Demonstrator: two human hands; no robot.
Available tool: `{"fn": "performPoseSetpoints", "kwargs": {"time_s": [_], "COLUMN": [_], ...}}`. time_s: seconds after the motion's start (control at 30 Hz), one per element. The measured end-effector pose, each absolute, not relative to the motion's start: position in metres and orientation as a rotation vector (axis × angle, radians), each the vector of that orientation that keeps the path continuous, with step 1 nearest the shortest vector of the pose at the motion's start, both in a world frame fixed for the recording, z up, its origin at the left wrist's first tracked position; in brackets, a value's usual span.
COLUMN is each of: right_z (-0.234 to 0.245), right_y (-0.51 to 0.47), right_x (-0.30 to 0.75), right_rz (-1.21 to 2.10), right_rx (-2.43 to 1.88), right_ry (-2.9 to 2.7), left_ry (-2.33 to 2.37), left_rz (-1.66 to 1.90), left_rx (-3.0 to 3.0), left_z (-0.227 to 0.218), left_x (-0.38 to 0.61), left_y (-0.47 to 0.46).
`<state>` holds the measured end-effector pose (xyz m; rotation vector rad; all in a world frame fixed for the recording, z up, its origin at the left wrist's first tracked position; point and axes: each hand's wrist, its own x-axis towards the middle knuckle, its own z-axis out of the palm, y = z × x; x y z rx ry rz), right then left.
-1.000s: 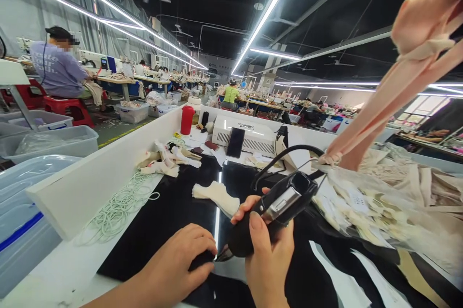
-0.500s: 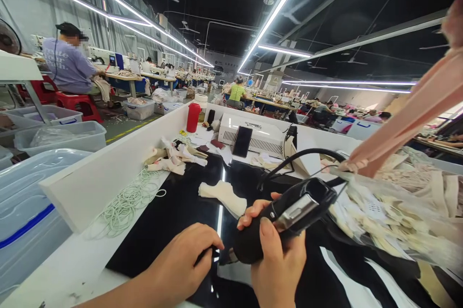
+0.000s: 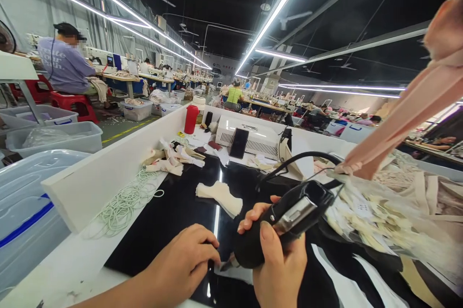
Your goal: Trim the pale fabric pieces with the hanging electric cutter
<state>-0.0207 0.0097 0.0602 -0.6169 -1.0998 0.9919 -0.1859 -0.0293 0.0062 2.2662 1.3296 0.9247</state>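
My right hand (image 3: 277, 260) is wrapped round a black corded hand tool (image 3: 300, 216) with a metal plate on its upper side; I cannot make out its exact kind. Its narrow tip points down and left at a pale flat piece (image 3: 235, 273) on the glossy black work surface (image 3: 155, 231). Close to the tip is my left hand (image 3: 188, 260), fingers curled together low over the surface; whatever they may pinch is hidden. Beyond both hands lies a cream fabric piece (image 3: 220, 196). A pink fabric strip (image 3: 401, 125) hangs down to the tool's cable (image 3: 307, 155).
Tangled pale green cord (image 3: 126, 202) and fabric scraps (image 3: 171, 158) lie left. A phone (image 3: 239, 143) leans on a white vented box (image 3: 258, 132) near a red bottle (image 3: 191, 119). Bagged cream pieces (image 3: 369, 214) fill the right. A white side wall (image 3: 108, 168) borders the table.
My left hand's fingers have shifted slightly left and down, and the pale piece under the tool's tip shows more. The tool stays in my right hand; the view has shifted slightly.
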Motion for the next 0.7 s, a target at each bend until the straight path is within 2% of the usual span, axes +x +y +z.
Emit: {"fn": "performPoseSetpoints", "kwargs": {"time_s": [0.2, 0.5, 0.7], "right_z": [0.076, 0.071, 0.063], "right_y": [0.013, 0.018, 0.018], "right_x": [0.010, 0.018, 0.013], "right_rz": [0.871, 0.820, 0.855], "right_rx": [-0.717, -0.741, -0.756], "right_ry": [-1.013, -1.017, -1.006], "left_ry": [1.184, 0.928, 0.863], "left_rz": [0.854, 0.669, 0.531], "left_rx": [2.451, 2.396, 2.339], "left_z": [0.006, 0.041, 0.030], "left_x": [-0.182, -0.171, -0.171], "left_y": [-0.037, 0.000, 0.015]}}
